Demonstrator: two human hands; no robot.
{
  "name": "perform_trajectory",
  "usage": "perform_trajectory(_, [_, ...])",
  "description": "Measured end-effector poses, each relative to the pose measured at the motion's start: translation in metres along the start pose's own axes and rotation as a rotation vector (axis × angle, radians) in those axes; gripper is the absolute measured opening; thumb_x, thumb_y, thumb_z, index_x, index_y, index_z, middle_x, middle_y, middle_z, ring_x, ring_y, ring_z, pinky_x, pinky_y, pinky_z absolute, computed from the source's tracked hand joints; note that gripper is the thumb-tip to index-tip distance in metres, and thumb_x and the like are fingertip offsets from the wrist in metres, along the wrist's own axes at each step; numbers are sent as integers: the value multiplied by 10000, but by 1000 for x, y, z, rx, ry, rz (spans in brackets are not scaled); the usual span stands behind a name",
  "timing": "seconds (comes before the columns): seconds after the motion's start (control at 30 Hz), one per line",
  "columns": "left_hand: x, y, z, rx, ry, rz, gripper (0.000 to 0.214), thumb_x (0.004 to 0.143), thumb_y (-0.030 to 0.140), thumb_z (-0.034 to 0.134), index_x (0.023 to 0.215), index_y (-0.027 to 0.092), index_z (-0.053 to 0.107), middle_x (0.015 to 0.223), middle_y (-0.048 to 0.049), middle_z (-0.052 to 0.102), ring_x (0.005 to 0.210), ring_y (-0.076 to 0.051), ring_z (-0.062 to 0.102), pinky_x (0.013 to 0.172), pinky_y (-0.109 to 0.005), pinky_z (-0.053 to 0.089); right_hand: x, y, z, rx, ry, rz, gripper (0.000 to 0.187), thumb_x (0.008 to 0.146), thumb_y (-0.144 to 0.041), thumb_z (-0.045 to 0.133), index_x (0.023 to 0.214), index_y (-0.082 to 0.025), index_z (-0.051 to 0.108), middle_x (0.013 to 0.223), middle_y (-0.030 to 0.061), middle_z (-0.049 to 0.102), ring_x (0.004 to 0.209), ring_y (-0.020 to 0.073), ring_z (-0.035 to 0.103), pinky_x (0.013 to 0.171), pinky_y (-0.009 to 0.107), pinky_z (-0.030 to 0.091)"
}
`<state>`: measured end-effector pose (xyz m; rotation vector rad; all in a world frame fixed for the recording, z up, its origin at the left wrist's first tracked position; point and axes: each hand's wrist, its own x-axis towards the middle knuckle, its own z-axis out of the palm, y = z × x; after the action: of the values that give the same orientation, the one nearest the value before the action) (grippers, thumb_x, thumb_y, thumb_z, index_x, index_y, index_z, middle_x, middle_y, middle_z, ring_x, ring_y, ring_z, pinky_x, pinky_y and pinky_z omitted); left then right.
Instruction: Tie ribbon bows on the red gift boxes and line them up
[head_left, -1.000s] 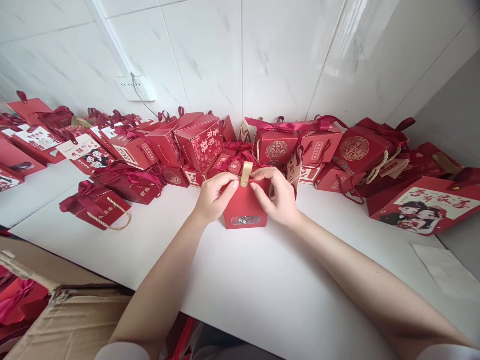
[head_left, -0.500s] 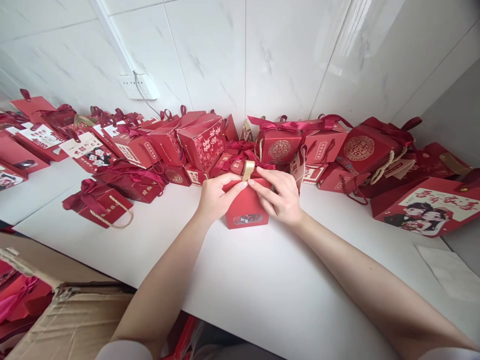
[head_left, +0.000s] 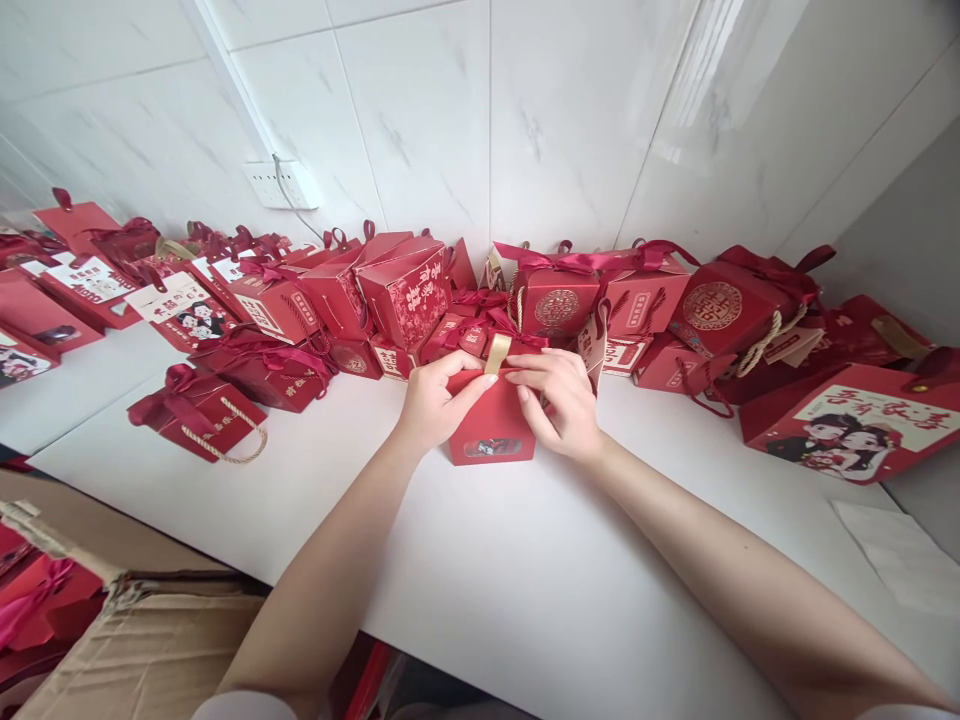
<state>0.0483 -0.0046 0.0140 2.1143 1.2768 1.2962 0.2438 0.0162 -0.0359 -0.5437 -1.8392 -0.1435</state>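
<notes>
A small red gift box [head_left: 491, 430] with a little window in its front stands on the white tabletop [head_left: 480, 560]. A gold handle strap [head_left: 496, 352] rises from its top. My left hand [head_left: 435, 400] grips the box's upper left edge, with the thumb and forefinger pinched beside the strap. My right hand [head_left: 556, 398] holds the upper right edge, its fingers curled over the top flap and touching the strap from the other side.
Many red gift boxes with ribbons and rope handles line the tiled wall, among them a tall one [head_left: 405, 290] and a round-emblem one [head_left: 555, 300]. A ribboned box [head_left: 196, 418] lies at left. An open cardboard carton [head_left: 112, 630] sits lower left. White paper [head_left: 892, 550] lies at right.
Both hands have stayed on the box top; the fingers have shifted slightly lower and closer around the gold strap. The view has tilted a little.
</notes>
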Motion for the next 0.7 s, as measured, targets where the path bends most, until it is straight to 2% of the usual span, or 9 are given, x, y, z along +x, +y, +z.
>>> perform_trajectory(0.13, [-1,2,1,-29,5,17,162,840,355,690,832,194,672,857,0,737,813,-170,679,794,-284,523,20,-23,-5,100,-20,212,140,950,-225,559,1061,-272,631,1074,63,718,1027,255,663,939,465,477])
perform_trajectory(0.3, [-2,2,4,-43,21,3,173,814,363,723,831,193,695,847,-4,744,819,-178,690,809,-294,530,34,-35,-12,242,-70,340,115,975,-230,543,1026,-259,642,1023,47,710,977,221,660,913,411,495])
perform_trajectory(0.47, [-4,3,6,-45,47,-5,177,835,361,700,911,207,741,893,-17,769,829,-186,707,773,-289,552,38,-35,-13,272,-114,407,66,927,-315,652,927,-251,666,971,38,717,932,227,660,867,390,509])
perform_trajectory(0.6, [-4,4,7,-49,55,-8,217,818,404,719,889,202,758,889,-26,776,813,-197,713,774,-302,562,41,-34,-13,237,-121,466,137,947,-326,623,841,-242,647,839,7,711,774,195,634,838,376,494])
perform_trajectory(0.7, [-3,5,7,-58,50,-14,208,819,406,721,858,203,741,861,-9,765,787,-179,699,732,-277,549,42,-34,-14,189,-139,431,136,953,-302,607,832,-244,630,824,0,710,786,200,627,889,396,464])
